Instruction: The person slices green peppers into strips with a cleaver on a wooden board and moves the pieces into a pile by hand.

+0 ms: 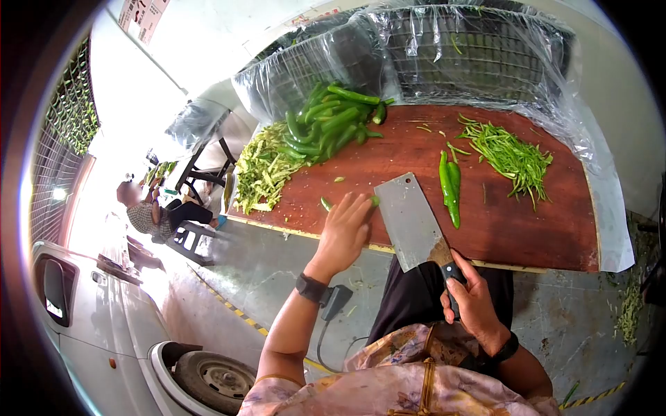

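Red-brown wooden counter [499, 229], left hand [345, 232] spread flat touching a pepper piece [374, 200], right hand [472, 298] with grip wrapped round the cleaver [411, 222]

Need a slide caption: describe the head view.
Right hand grips broad steel cleaver; left hand rests on reddish wooden board near green chillies.

Our right hand [472, 295] hides the cleaver [411, 220] handle; our left hand [345, 232] covers most of a pepper piece [374, 200].

The right hand [473, 299] grips a cleaver [411, 223] over the wooden board [541, 229]. The left hand [345, 232] touches a pepper piece [374, 201] beside the blade.
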Demonstrator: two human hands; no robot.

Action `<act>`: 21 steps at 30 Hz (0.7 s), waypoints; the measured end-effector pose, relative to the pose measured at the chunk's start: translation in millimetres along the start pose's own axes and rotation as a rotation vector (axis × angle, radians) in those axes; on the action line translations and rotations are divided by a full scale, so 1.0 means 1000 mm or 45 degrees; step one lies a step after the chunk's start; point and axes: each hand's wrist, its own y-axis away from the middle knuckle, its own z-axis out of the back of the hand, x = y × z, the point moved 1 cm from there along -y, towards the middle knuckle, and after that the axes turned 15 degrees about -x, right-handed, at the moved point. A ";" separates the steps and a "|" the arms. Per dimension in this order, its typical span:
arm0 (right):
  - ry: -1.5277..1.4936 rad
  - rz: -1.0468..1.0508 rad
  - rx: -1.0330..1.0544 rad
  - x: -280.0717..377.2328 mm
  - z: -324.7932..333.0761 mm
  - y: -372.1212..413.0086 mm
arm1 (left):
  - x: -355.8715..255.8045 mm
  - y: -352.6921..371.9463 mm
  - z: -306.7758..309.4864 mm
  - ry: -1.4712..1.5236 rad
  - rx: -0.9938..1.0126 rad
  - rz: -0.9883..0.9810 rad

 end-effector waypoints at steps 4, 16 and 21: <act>-0.098 -0.011 0.009 0.005 -0.012 -0.015 | 0.000 0.000 0.001 0.041 0.016 0.030; -0.075 -0.015 0.094 -0.003 -0.016 -0.009 | 0.003 0.003 -0.001 0.053 -0.024 -0.032; -0.109 -0.066 0.087 -0.007 -0.029 -0.020 | 0.015 0.006 0.006 0.332 -0.078 0.083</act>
